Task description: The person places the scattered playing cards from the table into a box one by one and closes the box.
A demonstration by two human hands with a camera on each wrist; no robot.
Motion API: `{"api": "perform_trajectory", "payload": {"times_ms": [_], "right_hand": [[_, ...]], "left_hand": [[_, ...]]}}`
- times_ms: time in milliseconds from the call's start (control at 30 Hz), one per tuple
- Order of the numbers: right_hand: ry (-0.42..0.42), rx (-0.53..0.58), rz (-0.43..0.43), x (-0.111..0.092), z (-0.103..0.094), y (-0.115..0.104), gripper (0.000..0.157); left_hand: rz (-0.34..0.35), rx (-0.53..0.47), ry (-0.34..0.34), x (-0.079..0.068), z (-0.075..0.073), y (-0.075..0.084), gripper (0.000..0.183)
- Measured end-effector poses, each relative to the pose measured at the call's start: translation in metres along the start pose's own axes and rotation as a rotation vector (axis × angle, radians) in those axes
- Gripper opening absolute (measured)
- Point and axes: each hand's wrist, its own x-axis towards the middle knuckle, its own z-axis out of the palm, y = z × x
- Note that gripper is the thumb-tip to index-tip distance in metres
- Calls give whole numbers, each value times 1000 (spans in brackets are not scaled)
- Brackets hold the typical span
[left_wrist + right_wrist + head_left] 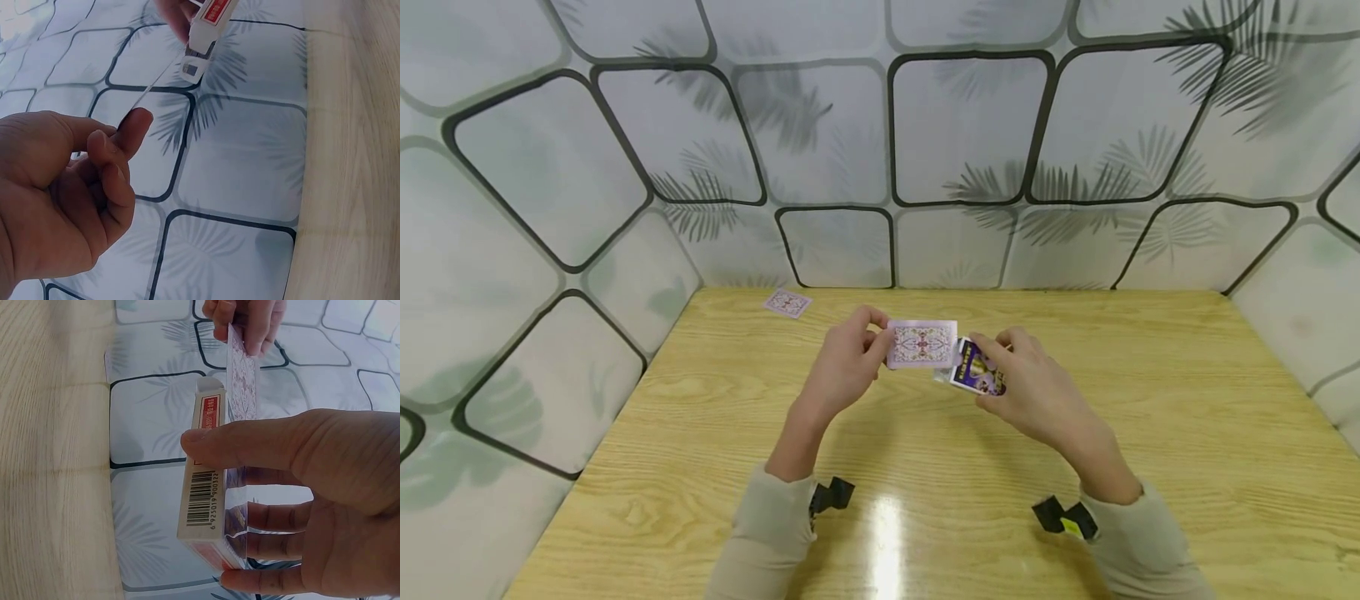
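Observation:
My left hand [842, 360] pinches a playing card [922, 344] at its left edge, its patterned red-and-white back showing. In the left wrist view the card [153, 84] appears edge-on between thumb and finger. My right hand [1037, 385] grips a card box [977, 367] with a dark purple and yellow face, held by its sides. The right wrist view shows the box's barcode side [201, 494] under the thumb, and an open flap [210, 385] at the end facing the card. The card's right edge overlaps the box's end in the head view.
Another patterned card [787, 303] lies flat at the back left of the wooden table [700, 467]. A patterned cloth wall [962, 133] rises behind the table and along both sides. Black wrist devices [1066, 517] sit at the light sleeves.

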Motion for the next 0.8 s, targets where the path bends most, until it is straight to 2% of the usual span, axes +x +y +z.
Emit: {"api": "perform_trajectory", "payload": {"times_ms": [167,300,633,800], "right_hand": [[-1,-7,3,0,-1,-1,77],[2,-6,-1,0,-1,-1,77],[22,-5,-10,0,-2,-2,77],[23,-10,-15,0,0,-2,78]], "left_hand": [[44,83,-6,0,6,2,15],[63,102,19,0,7,2,15],[13,87,46,-3,4,6,21],[35,112,28,-3,5,8,20]]}}
